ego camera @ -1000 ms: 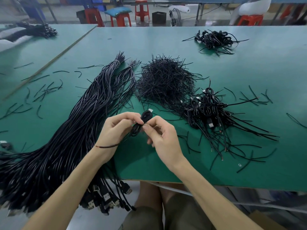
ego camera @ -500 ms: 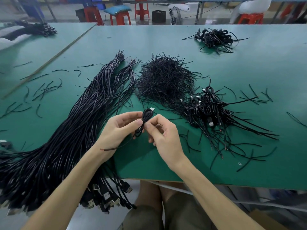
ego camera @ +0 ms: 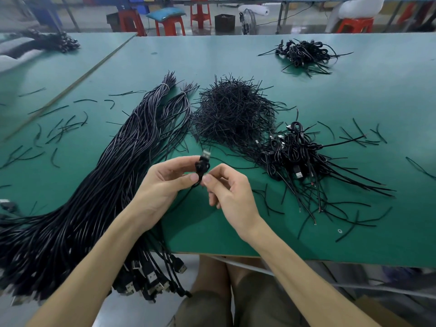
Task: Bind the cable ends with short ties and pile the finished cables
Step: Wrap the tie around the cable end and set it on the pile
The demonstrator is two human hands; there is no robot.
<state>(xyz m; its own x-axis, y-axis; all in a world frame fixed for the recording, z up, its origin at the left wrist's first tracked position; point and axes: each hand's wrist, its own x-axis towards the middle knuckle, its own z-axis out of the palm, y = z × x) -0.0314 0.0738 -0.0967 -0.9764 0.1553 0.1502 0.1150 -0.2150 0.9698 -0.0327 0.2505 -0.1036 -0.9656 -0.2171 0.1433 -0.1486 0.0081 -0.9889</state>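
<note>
- Cable (ego camera: 202,164) is being held just above the table (ego camera: 354,102), folded small, plug pointing up.
- Left hand (ego camera: 162,185) and right hand (ego camera: 230,192) are both pinching it at the fold.
- It is likely handling light, soft and springy; best gripping the folded middle, not the plug.
- Since half a second ago the plug is standing straighter, and the loose tail by the left wrist is no longer showing.
- Finished pile (ego camera: 292,156) is lying to the right, with the tie heap (ego camera: 232,112) behind.

Red plastic stools (ego camera: 200,10), one blue-cushioned, stand on a grey floor (ego camera: 304,24) beyond the green worktable (ego camera: 212,57).
</note>
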